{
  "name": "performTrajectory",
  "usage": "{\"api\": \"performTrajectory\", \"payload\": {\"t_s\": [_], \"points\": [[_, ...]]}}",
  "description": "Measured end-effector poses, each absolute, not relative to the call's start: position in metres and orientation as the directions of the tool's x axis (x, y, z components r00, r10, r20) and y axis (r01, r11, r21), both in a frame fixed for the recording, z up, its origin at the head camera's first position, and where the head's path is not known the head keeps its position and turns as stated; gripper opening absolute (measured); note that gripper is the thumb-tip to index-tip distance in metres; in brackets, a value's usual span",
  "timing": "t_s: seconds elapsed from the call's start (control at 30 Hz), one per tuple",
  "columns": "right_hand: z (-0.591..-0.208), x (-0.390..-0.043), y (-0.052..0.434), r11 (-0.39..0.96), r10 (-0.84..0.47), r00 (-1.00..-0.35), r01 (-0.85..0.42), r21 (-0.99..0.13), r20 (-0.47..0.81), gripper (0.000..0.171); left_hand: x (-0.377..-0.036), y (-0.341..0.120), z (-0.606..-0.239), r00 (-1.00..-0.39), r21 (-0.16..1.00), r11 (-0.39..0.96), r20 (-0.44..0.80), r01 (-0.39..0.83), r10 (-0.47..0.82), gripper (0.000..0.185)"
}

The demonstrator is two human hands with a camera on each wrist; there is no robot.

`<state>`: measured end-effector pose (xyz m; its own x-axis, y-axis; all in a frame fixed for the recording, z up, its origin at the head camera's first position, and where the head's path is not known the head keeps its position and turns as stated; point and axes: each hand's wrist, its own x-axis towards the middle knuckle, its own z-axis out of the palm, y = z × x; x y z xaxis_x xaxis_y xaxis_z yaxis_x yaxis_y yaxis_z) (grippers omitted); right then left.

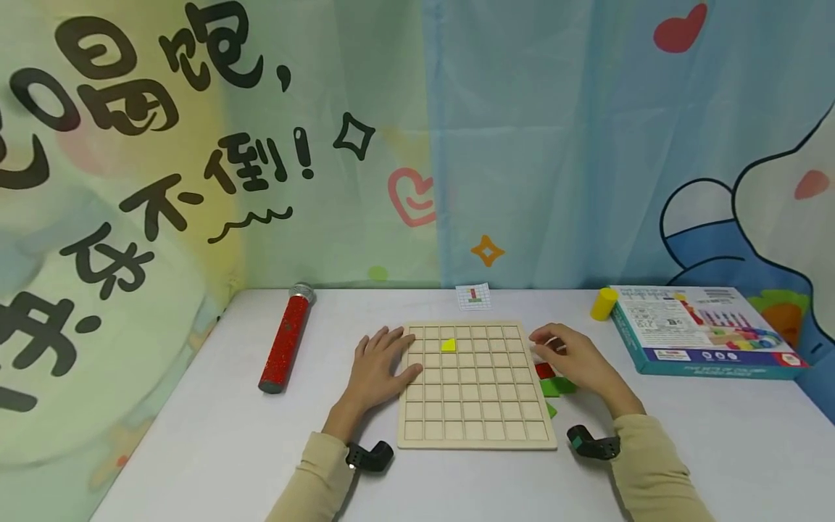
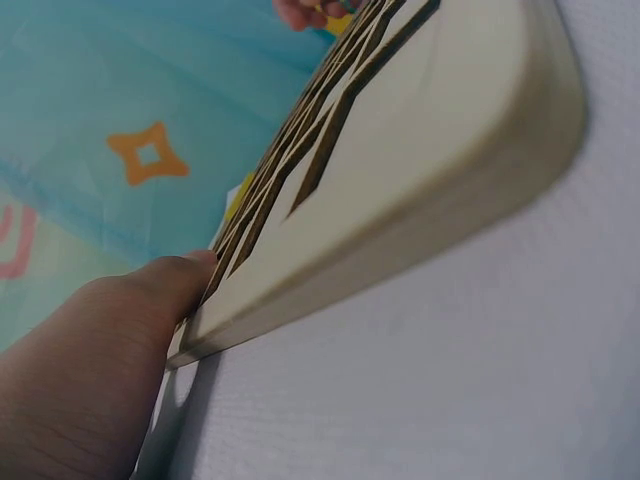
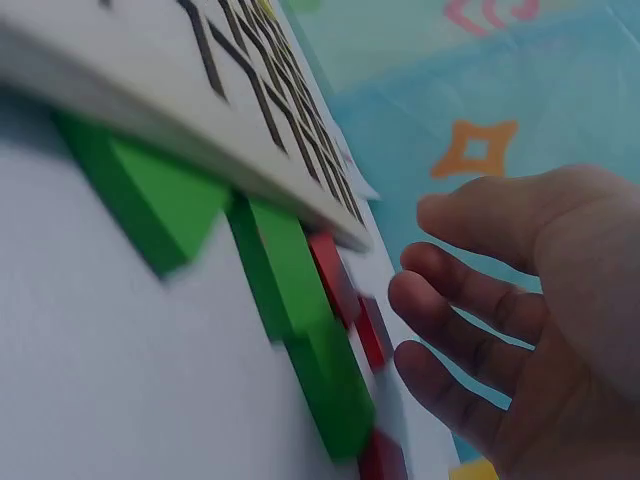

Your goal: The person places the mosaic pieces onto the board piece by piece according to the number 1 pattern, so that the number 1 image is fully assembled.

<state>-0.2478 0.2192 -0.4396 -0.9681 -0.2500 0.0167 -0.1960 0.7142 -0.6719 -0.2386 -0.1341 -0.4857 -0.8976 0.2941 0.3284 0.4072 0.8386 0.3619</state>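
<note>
left grip (image 1: 378, 366) flat on grid board (image 1: 476, 428)

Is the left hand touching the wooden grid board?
Touching. In the head view the left hand lies flat on the left edge of the wooden grid board; the left wrist view shows the thumb against that edge.

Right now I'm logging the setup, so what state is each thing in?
Board: flat on table, one yellow piece in a cell.
Left hand: open, resting on board's left edge.
Right hand: open, fingers relaxed, over the pieces.
Green pieces: loose on table beside board.
Red pieces: loose beside them.
Box: lying flat.
Red tube: lying down.
</note>
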Motion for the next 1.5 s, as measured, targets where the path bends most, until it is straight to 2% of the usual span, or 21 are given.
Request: {"api": "performTrajectory", "payload": {"t_s": [0.53,1.5], "points": [[-0.448,-0.249,0.239,0.738,-0.290,-0.957,-0.235,-0.633,0.017,0.024,-0.239,-0.134,-0.484,-0.897,0.382,0.826,0.326,0.414,0.299,0.058],[-0.455,-0.253,0.243,0.775,-0.249,-0.968,-0.219,-0.593,0.032,0.022,-0.239,-0.134,-0.487,-0.891,0.386,0.821,0.346,0.421,0.294,0.058]]}}
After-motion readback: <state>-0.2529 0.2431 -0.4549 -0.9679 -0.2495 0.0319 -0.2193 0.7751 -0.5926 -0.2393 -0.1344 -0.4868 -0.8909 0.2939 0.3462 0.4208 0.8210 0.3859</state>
